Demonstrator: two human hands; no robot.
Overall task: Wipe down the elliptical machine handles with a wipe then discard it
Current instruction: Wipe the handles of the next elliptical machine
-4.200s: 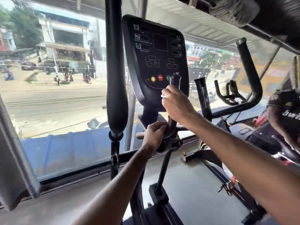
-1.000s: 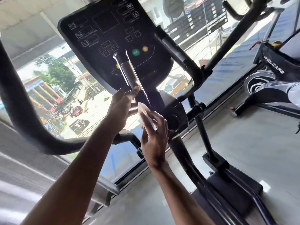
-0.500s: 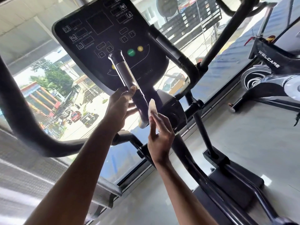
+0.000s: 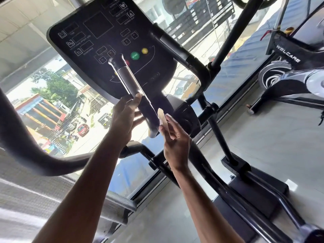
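A short fixed handle [image 4: 130, 86] with a metal sensor sleeve slants up in front of the black console [image 4: 108, 41] of the elliptical. My left hand [image 4: 125, 121] cups the handle's lower part from the left, fingers spread, thumb on the sleeve's end. My right hand [image 4: 175, 141] holds a small folded white wipe [image 4: 161, 117] upright between its fingertips, just right of the handle's lower bend and close to it. A second fixed handle [image 4: 177, 50] runs off to the right of the console. The long moving handle [image 4: 22, 137] curves across the left side.
A large window [image 4: 57, 109] behind the machine looks onto a street. The elliptical's base frame [image 4: 245, 186] stands on the grey floor at lower right. A black exercise bike [image 4: 291, 74] stands at the far right. The right moving handle's bar [image 4: 233, 34] crosses the upper right.
The view swung from the right side of the console to its left fixed handle. Over the last second my right hand turned the wipe upright and lifted it beside the handle; my left hand stays.
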